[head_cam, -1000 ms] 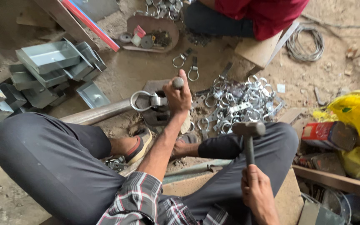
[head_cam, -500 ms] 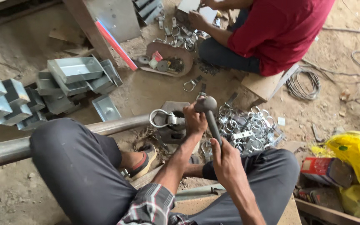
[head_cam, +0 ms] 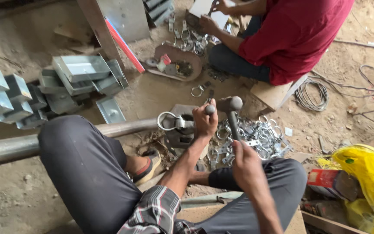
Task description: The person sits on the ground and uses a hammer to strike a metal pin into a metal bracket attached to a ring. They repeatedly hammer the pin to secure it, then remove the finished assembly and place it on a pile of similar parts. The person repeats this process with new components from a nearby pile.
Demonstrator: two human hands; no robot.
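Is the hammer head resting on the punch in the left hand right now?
No: the round steel hammer head in the right hand is beside the steel punch gripped by the left hand.

- We see a bare dirt floor (head_cam: 35,52).
- On it lie stacked grey metal channels (head_cam: 81,76), a long steel pipe (head_cam: 9,149), a heap of shiny clamps (head_cam: 260,136), coiled wire (head_cam: 312,95) and a yellow bag (head_cam: 364,173).

Hammer (head_cam: 231,113) now down beside punch (head_cam: 210,109).
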